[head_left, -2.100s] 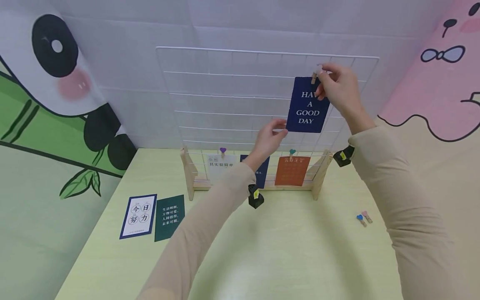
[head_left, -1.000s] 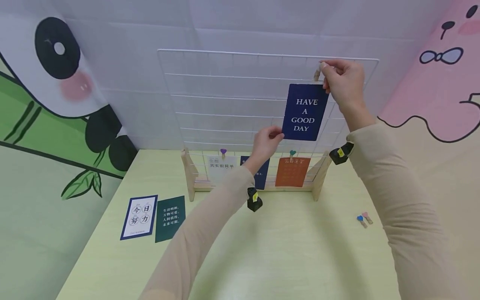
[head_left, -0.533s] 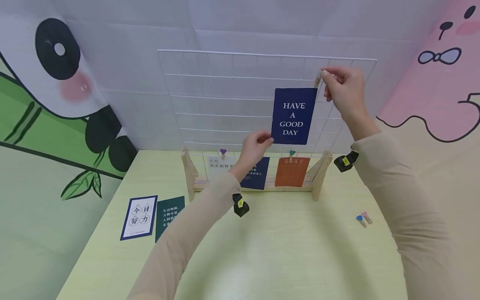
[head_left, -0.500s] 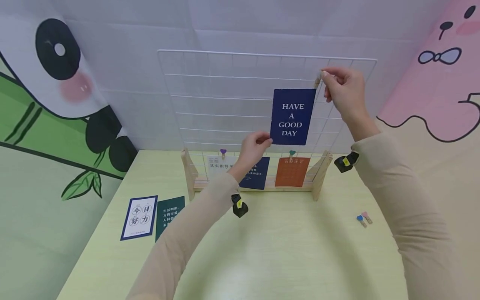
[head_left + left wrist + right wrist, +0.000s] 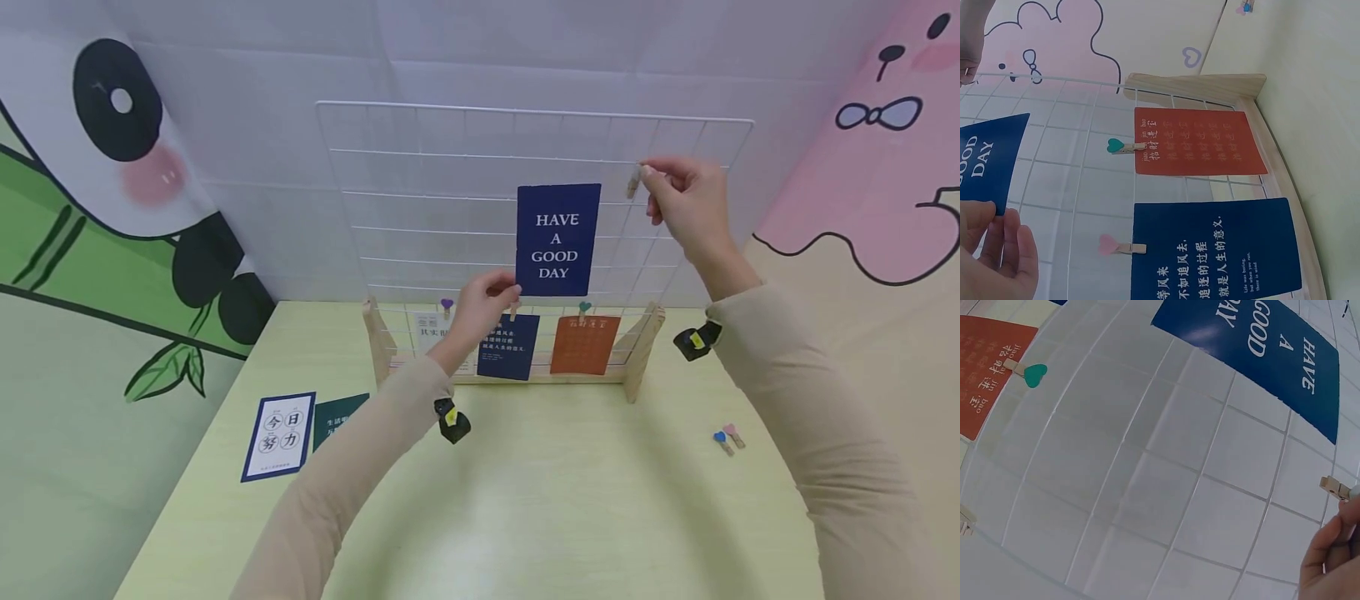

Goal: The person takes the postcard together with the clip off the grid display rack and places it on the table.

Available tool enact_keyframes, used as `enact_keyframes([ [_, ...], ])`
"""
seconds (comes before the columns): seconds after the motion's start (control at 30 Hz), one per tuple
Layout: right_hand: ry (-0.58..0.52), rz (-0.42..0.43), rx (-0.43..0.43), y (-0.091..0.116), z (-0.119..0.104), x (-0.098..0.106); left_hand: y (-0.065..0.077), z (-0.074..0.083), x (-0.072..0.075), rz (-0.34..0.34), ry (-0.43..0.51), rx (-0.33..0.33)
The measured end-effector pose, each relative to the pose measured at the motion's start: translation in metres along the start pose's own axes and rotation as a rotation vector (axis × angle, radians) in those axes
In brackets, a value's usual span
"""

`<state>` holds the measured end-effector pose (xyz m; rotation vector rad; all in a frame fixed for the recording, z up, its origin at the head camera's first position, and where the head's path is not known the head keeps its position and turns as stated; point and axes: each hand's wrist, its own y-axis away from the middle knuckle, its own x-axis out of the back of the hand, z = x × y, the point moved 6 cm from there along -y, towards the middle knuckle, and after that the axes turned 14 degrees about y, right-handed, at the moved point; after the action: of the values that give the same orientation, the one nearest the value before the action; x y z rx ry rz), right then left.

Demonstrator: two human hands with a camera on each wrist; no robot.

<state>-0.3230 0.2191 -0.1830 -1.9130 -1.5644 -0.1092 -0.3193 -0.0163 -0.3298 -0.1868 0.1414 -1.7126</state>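
The left hand, near the middle of the head view, pinches the lower left corner of the HAVE A GOOD DAY card, which sits just above centre in front of the white wire grid. The right hand, at upper right, pinches a wooden clothespin, apart from the card's upper right corner. Below the card, a navy card with Chinese text and an orange card hang from clips, a white card left of them. At lower left, a blue-bordered card and a partly covered green card lie on the table; at lower right, a blue-heart clip lies beside a pink-heart clip.
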Motion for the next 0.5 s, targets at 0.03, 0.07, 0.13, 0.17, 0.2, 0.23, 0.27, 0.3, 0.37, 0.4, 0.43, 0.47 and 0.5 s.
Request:
enact_keyframes([
  [0.03, 0.003, -0.005, -0.004, 0.001, 0.001, 0.000, 0.001, -0.001, 0.002, 0.003, 0.002, 0.004],
  [0.07, 0.005, -0.009, -0.005, 0.002, 0.003, -0.001, 0.001, -0.002, 0.004, 0.005, 0.003, 0.006],
  [0.13, 0.007, -0.012, 0.003, 0.005, 0.005, -0.002, 0.003, -0.003, 0.009, 0.009, -0.008, 0.006],
  [0.17, 0.003, -0.012, 0.008, 0.006, 0.006, -0.003, 0.004, -0.004, 0.011, 0.008, -0.009, 0.003],
  [0.2, -0.003, -0.013, 0.011, 0.007, 0.007, -0.004, 0.004, -0.006, 0.013, 0.006, -0.009, -0.003],
  [0.23, -0.007, -0.011, 0.019, 0.008, 0.008, -0.004, 0.005, -0.006, 0.014, 0.005, -0.011, -0.010],
  [0.27, -0.011, -0.011, 0.023, 0.009, 0.009, -0.004, 0.006, -0.007, 0.016, 0.005, -0.016, -0.018],
  [0.3, -0.011, -0.011, 0.028, 0.010, 0.011, -0.005, 0.008, -0.008, 0.018, 0.004, -0.020, -0.025],
  [0.37, -0.011, -0.018, 0.028, 0.013, 0.014, -0.005, 0.011, -0.009, 0.021, 0.003, -0.029, -0.029],
  [0.4, -0.005, -0.020, 0.029, 0.015, 0.016, -0.005, 0.013, -0.009, 0.023, 0.004, -0.031, -0.028],
  [0.43, 0.000, -0.022, 0.026, 0.017, 0.017, -0.005, 0.016, -0.011, 0.025, 0.006, -0.033, -0.021],
  [0.47, 0.005, -0.025, 0.022, 0.018, 0.018, -0.005, 0.018, -0.012, 0.027, 0.008, -0.030, -0.014],
  [0.5, 0.009, -0.026, 0.020, 0.020, 0.020, -0.005, 0.020, -0.013, 0.029, 0.009, -0.027, -0.008],
])
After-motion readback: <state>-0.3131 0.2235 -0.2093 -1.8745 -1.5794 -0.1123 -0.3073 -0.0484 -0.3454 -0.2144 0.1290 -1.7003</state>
